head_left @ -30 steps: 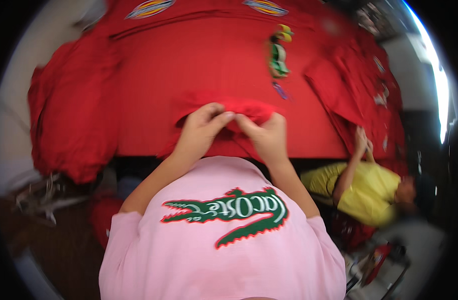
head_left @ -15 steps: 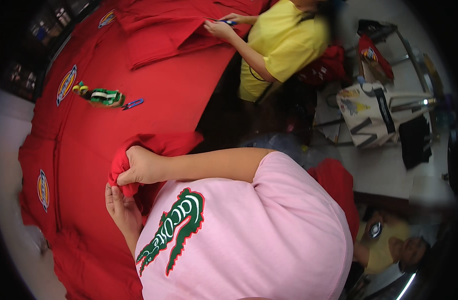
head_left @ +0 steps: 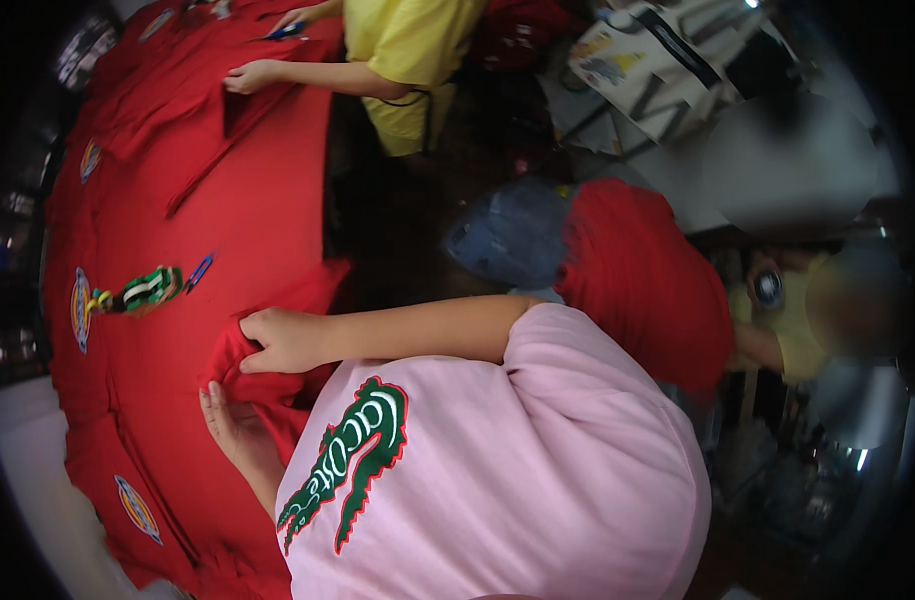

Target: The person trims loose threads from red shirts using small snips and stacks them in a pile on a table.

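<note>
My right hand (head_left: 282,340) is closed on a bunched piece of red fabric (head_left: 267,385) at the near edge of the red-covered table. Just below it, my left hand (head_left: 235,428) has its fingers stretched out along the fabric's edge, touching or very close to it. The fabric hangs in folds between both hands and my pink shirt, which hides part of it. Beyond the hands, a green tape dispenser (head_left: 149,290) rests on the red cloth, with small blue thread snips (head_left: 199,272) beside it.
Red garments with oval patches (head_left: 135,508) cover the table (head_left: 267,200). At the far end a co-worker in yellow (head_left: 402,50) handles red cloth and a blue tool (head_left: 285,32). A heap of red cloth (head_left: 637,280) and a white bag (head_left: 642,60) are at the right.
The view has turned, so the table, the co-worker and the tools have shifted in the picture. The fingers of my left hand have straightened from their pinch; my right hand keeps its grip.
</note>
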Tool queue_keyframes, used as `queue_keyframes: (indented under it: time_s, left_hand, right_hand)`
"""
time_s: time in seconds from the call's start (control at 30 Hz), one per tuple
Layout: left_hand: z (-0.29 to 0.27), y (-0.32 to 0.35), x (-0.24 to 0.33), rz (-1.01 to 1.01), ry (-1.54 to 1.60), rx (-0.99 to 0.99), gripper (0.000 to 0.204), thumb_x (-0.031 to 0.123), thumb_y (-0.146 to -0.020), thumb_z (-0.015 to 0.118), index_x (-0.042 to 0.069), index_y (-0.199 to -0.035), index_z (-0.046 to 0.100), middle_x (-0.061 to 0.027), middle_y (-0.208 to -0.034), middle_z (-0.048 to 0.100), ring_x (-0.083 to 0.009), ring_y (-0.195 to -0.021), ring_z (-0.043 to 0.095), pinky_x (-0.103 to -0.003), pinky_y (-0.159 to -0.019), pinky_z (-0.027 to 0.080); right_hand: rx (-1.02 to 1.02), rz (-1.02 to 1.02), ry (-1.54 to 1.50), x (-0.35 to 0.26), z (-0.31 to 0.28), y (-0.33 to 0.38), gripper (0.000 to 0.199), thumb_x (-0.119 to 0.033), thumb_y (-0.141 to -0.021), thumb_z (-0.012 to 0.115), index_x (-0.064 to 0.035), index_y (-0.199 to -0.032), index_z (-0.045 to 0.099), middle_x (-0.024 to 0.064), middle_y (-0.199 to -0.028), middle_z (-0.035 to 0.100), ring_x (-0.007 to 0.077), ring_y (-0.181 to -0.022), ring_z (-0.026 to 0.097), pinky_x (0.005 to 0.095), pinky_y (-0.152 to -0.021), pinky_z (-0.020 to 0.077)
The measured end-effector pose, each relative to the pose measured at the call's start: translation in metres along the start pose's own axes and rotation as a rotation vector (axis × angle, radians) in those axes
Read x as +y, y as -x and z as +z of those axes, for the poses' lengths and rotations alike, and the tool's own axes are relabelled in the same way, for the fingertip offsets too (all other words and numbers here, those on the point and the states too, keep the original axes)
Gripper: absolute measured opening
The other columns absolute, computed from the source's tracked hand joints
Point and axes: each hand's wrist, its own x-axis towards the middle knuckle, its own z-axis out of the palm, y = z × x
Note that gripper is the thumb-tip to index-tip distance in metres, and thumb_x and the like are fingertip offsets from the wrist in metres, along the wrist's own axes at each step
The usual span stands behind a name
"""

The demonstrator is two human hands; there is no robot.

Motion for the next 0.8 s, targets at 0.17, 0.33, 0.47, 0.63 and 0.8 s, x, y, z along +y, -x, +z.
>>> queue_keyframes:
  time_s: [0.17,0.33,0.47,0.63,0.8]
  left_hand:
    - [-0.048,-0.067,-0.019,-0.174,0.2,0.041,0.031,0.028,-0.104,0.062,0.001,-0.119,0.066,-0.0135,-0.12,0.07,-0.0256,-0.112,0.069,-0.039,-0.099,0.056]
    - [-0.025,-0.072,-0.004,-0.287,0.124,0.028,0.037,0.028,-0.103,0.063,-0.004,-0.12,0.067,-0.0179,-0.123,0.071,-0.0302,-0.113,0.07,-0.043,-0.103,0.057]
    - [0.001,-0.078,-0.061,-0.27,0.044,0.004,0.038,0.026,-0.103,0.062,-0.007,-0.121,0.066,-0.0163,-0.117,0.072,-0.0278,-0.106,0.07,-0.041,-0.096,0.057]
    - [0.003,-0.075,-0.147,-0.062,-0.334,0.103,0.036,0.028,-0.101,0.067,-0.006,-0.115,0.07,-0.0145,-0.113,0.072,-0.0236,-0.105,0.066,-0.039,-0.096,0.053]
    - [-0.009,-0.078,-0.174,0.023,-0.492,0.224,0.042,0.027,-0.099,0.069,-0.01,-0.118,0.071,-0.0176,-0.116,0.072,-0.0249,-0.102,0.066,-0.038,-0.092,0.054]
  right_hand:
    - [0.272,0.129,0.219,-0.005,-0.104,0.104,0.035,-0.021,-0.087,0.079,-0.0043,-0.117,0.074,0.018,-0.116,0.068,0.0261,-0.093,0.073,0.0388,-0.086,0.0586]
    - [0.955,0.521,0.602,-0.033,-0.265,0.278,0.039,-0.026,-0.089,0.08,-0.0038,-0.121,0.073,0.0187,-0.116,0.074,0.0303,-0.111,0.071,0.0408,-0.096,0.0558]
    - [1.068,1.137,0.833,-0.023,-0.375,0.446,0.083,-0.061,-0.082,0.08,-0.0013,-0.138,0.066,0.0236,-0.137,0.067,0.0383,-0.128,0.064,0.0421,-0.109,0.0491]
    - [0.799,1.355,-0.322,-0.014,-0.393,0.545,0.106,-0.079,-0.077,0.075,-0.0052,-0.15,0.056,0.0174,-0.149,0.06,0.0315,-0.131,0.062,0.0414,-0.114,0.0453]
    - [0.65,1.371,-0.749,0.014,-0.397,0.542,0.092,-0.071,-0.08,0.079,-0.0053,-0.142,0.062,0.0165,-0.143,0.065,0.0286,-0.125,0.065,0.0428,-0.108,0.0508]
